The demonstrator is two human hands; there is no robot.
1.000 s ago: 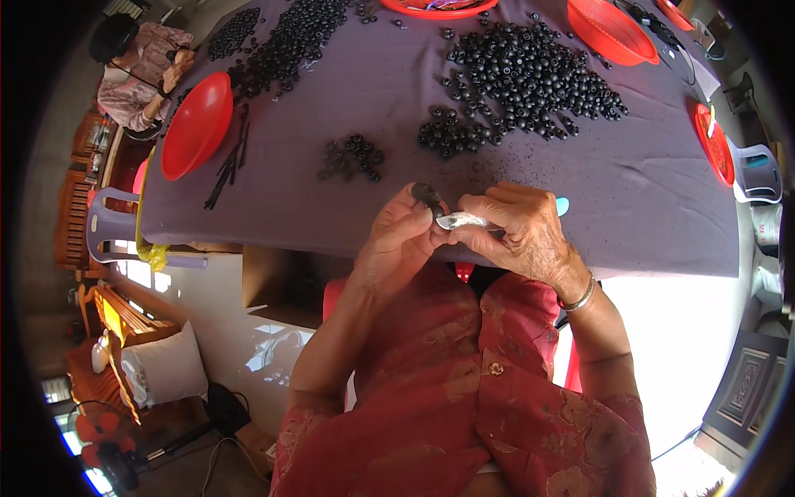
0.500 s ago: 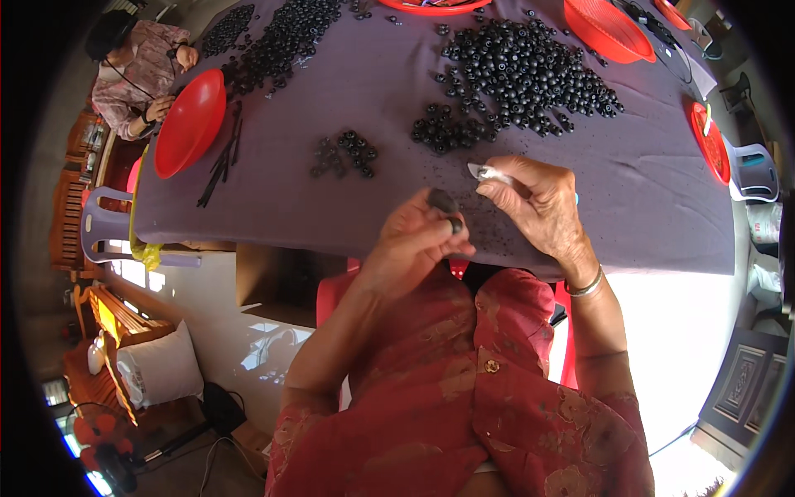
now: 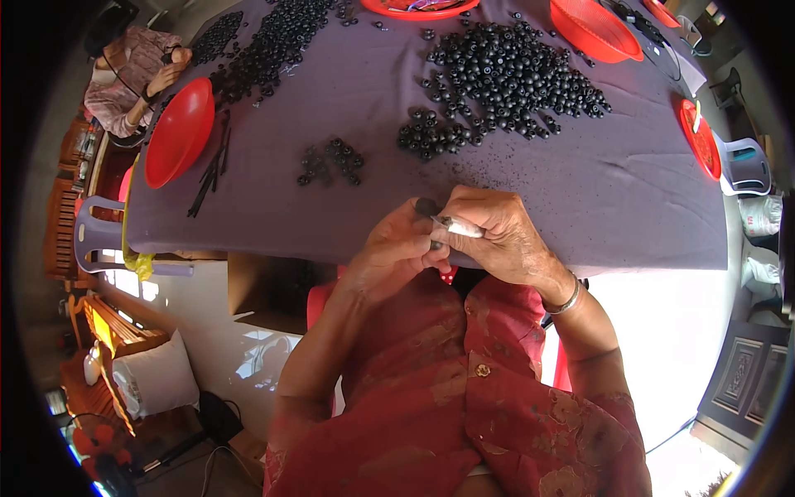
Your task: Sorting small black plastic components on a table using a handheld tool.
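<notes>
My left hand is pinched over the near edge of the table. A small black round piece shows at its thumb, and a dark covering sits at the tip of a finger. Close against it, my right hand grips a small knife with a white wrapped handle. Its short blade points toward the left fingertips; whether it touches the black piece is hard to tell. Beyond the hands lie a large heap of black round pieces and a small group of them, with dark crumbs scattered nearby.
A purple-grey cloth covers the table. Red basins and baskets stand about: a red bowl at left, a red basket at far right. Dark thin strips lie beside the bowl. Another person sits at the far left handling something.
My right hand has brought the knife left and down to my left hand, so the two now meet. The other person's hand has come off the red bowl.
</notes>
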